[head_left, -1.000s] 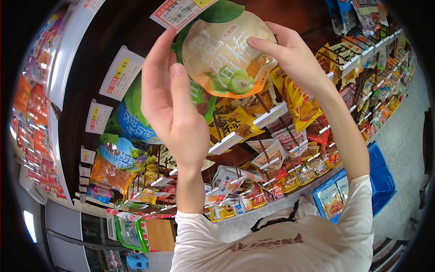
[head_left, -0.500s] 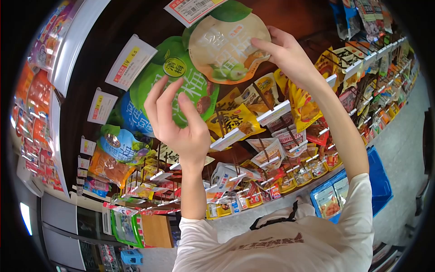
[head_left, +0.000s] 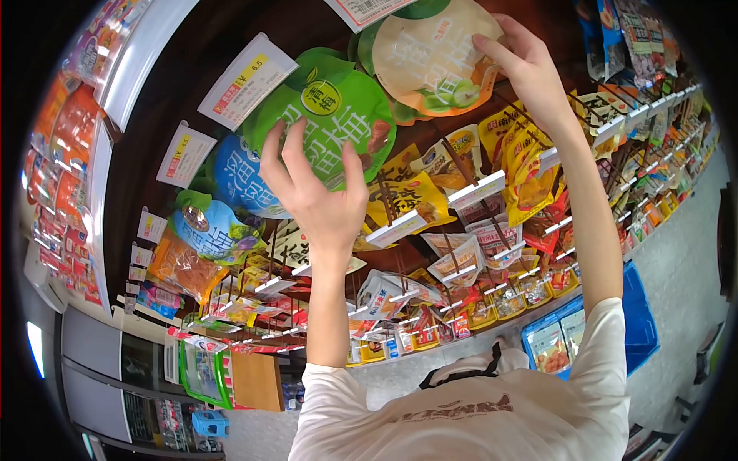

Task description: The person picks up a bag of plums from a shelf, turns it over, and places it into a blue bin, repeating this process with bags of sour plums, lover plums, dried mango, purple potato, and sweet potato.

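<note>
My right hand point(head_left: 530, 65) pinches the right edge of a beige snack bag point(head_left: 430, 54) with a green top and pictured green plums, thumb on its front. My left hand point(head_left: 319, 184) is open, fingers apart and curved, over the lower left part of a green plum snack bag point(head_left: 350, 115) that hangs beside the beige one. Part of the green bag is hidden behind those fingers. Left of it hangs a blue bag point(head_left: 244, 180) of similar shape. A price tag point(head_left: 247, 81) sticks out at the green bag's upper left.
Rows of hooks with white label ends point(head_left: 477, 190) jut from the rack below, carrying yellow snack bags point(head_left: 411, 201) and other packets. A white shelf edge point(head_left: 146, 69) runs along the left. A blue crate point(head_left: 642, 323) with packets stands on the floor at lower right.
My right hand and the beige bag have moved right and up, so more of the green bag shows. My left hand has shifted slightly right, its fingers now over the green bag's lower left.
</note>
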The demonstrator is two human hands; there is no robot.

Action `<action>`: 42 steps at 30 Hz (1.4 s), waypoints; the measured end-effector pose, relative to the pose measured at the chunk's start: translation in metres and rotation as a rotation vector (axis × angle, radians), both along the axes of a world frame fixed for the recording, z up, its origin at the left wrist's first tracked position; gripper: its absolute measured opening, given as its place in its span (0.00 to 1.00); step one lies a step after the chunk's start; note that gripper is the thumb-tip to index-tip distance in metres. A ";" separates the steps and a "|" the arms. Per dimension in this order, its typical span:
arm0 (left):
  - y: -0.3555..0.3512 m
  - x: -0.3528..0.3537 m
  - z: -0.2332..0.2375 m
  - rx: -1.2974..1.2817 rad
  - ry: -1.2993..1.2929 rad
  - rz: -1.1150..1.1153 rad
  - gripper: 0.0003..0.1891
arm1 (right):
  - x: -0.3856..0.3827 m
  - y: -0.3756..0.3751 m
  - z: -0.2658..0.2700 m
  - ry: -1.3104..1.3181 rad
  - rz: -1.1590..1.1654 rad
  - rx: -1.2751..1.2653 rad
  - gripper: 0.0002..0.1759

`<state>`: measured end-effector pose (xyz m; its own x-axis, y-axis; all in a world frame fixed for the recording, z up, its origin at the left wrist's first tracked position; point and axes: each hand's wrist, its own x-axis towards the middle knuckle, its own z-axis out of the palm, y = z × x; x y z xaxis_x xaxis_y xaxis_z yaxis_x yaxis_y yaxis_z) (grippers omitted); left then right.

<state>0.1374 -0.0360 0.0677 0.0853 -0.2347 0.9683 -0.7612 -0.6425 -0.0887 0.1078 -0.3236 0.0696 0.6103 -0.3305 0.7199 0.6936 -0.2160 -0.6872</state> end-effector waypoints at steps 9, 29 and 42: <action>-0.002 0.000 -0.005 0.040 0.009 0.013 0.46 | 0.002 0.007 -0.005 -0.005 -0.015 -0.024 0.22; 0.002 -0.008 -0.013 0.124 0.105 -0.011 0.52 | 0.014 0.019 -0.024 0.078 0.157 -0.021 0.29; 0.002 -0.052 -0.040 0.095 -0.024 0.131 0.26 | -0.091 0.035 -0.034 -0.163 -0.472 -0.406 0.26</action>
